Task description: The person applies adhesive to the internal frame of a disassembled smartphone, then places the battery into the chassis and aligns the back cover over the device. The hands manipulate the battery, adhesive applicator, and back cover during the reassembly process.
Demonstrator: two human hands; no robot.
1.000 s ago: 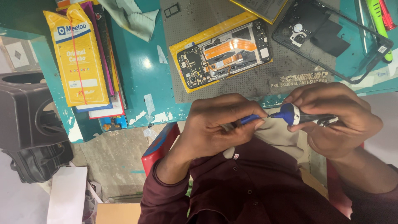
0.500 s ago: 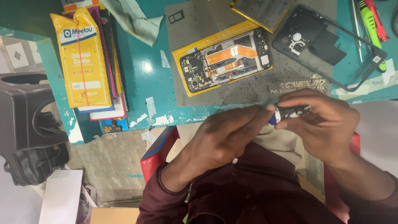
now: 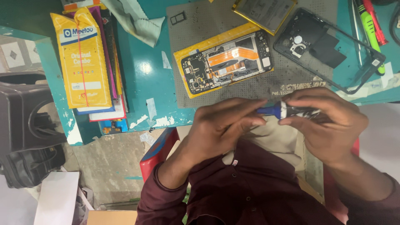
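Both hands are meeting just in front of the counter (image 3: 141, 66) edge, above the lap. The left hand (image 3: 221, 129) is pinching the blue end of a small screwdriver (image 3: 277, 111) with closed fingers, and the right hand (image 3: 329, 125) is wrapping closed around its dark handle. Just beyond the screwdriver, an opened phone (image 3: 225, 62) is lying on a grey mat (image 3: 196, 25), with nothing standing between. Right of the phone a black back cover (image 3: 329, 46) is resting, and beyond it a battery (image 3: 266, 10). Far left of the phone, yellow packets (image 3: 81, 62) are lying stacked.
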